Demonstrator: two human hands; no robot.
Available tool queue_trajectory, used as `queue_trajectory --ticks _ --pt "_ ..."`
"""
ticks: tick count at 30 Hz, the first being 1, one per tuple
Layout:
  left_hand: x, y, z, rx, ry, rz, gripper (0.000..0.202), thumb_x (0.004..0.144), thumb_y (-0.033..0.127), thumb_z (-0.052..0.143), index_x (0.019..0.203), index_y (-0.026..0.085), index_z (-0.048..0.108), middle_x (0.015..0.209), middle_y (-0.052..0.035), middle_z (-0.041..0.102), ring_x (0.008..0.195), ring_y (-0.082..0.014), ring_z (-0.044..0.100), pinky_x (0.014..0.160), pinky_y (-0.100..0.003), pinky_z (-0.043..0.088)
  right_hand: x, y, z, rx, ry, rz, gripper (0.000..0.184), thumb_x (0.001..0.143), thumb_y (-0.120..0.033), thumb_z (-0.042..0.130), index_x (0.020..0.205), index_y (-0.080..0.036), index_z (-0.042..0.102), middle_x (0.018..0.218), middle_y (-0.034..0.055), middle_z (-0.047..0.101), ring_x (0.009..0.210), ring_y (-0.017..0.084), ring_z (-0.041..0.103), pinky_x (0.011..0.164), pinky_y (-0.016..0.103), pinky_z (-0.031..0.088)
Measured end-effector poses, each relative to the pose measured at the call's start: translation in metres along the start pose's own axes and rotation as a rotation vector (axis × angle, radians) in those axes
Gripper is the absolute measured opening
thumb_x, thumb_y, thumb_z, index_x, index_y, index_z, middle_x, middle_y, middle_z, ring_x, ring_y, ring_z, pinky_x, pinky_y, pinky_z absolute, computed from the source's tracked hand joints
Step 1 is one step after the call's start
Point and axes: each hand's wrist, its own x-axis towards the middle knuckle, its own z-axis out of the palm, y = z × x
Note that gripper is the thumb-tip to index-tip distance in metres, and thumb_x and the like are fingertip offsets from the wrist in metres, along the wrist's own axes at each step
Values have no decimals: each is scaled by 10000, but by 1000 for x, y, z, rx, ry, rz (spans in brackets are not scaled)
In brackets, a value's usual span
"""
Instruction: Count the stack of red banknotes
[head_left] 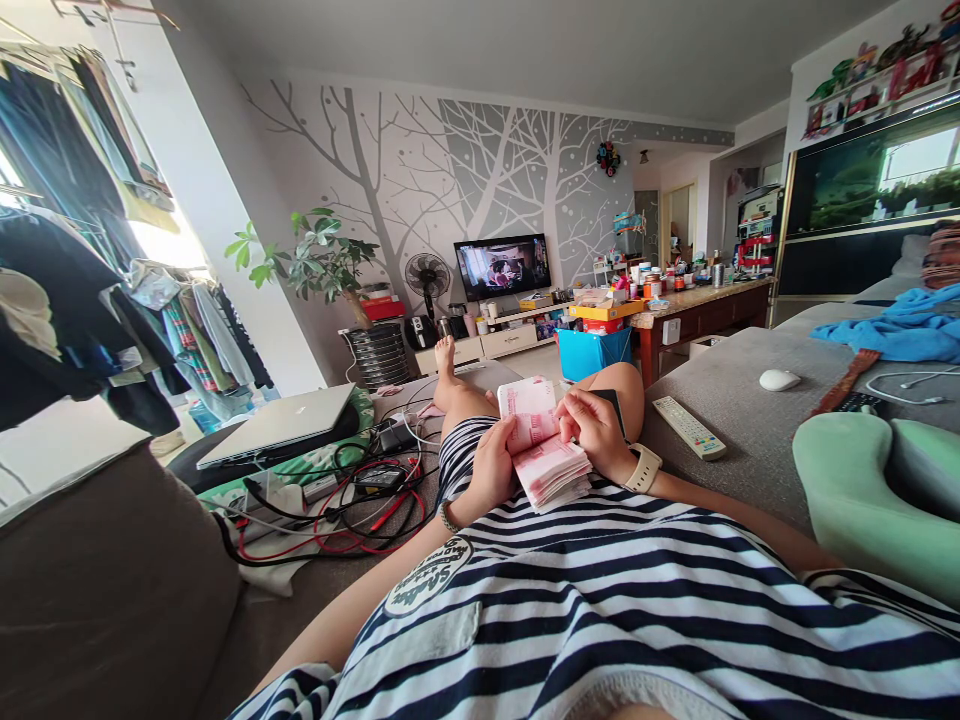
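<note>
A thick stack of pink banknotes (551,472) is bent over in front of my lap, its upper part standing up and its lower part spread towards me. My left hand (495,462) is closed round the stack's left side, with the thumb pressed on the notes. At the right edge of the notes, my right hand (598,432) has its fingers curled and pressed together against them. A pale watch (643,468) is on the right wrist. Behind the right hand, a dark flat object (611,402) lies partly hidden on the leg.
To the left are tangled cables (367,495) and a closed laptop (277,425). On the right sofa seat lie a remote control (688,427), a white mouse (780,380) and a green neck pillow (847,490). A blue bin (592,355) stands ahead by a crowded table (705,300).
</note>
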Motion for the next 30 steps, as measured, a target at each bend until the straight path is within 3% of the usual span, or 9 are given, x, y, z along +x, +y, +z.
queue_trajectory --ticks 5,8,11,14,17,20,25,30 --pt "0 -3 9 -225 57 -207 150 792 189 591 650 179 635 654 -11 617 670 -172 575 697 -301 502 3 8 -1 -69 67 17 387 912 -556 570 743 -215 501 553 -36 486 525 140 483 562 280 374" --pt "1 -9 9 -390 -38 -253 49 748 207 662 712 173 658 674 -7 657 655 -163 599 672 -291 512 5 14 -3 -122 103 56 365 871 -559 618 812 -220 497 604 -37 502 550 144 477 551 274 358" --pt "2 -12 8 -464 -93 -260 101 698 220 724 758 157 673 726 -19 692 659 -157 610 668 -286 515 6 16 -3 -181 108 49 362 870 -557 607 794 -220 499 625 -27 495 573 149 455 557 275 350" --pt "1 -7 8 -362 -18 -245 95 733 246 694 693 169 654 672 -11 658 653 -162 587 690 -304 511 5 15 -3 -232 70 31 402 896 -563 553 703 -220 468 618 -16 466 583 153 431 559 279 340" --pt "-1 2 5 -140 62 -129 218 792 231 634 579 195 606 634 -20 625 794 -207 606 832 -321 494 4 11 -3 -244 54 23 434 918 -582 498 681 -221 453 601 -13 448 581 156 425 555 277 338" --pt "-4 8 0 -15 25 -19 253 799 120 557 566 201 617 672 -41 649 966 -233 599 964 -309 432 4 10 -3 -218 44 5 445 934 -588 463 686 -220 463 601 -8 459 587 158 438 560 274 349" --pt "-5 7 -2 52 3 14 287 821 79 492 598 194 632 654 -42 632 936 -228 587 949 -306 420 4 11 -4 -178 37 -12 439 941 -569 476 675 -219 474 593 -6 449 574 156 418 550 278 342" --pt "-1 3 -2 71 -2 23 375 864 102 461 515 193 562 589 -28 558 874 -208 568 897 -279 424 4 11 -3 -137 39 -8 418 935 -557 497 690 -219 491 593 -10 450 572 154 415 545 281 331"
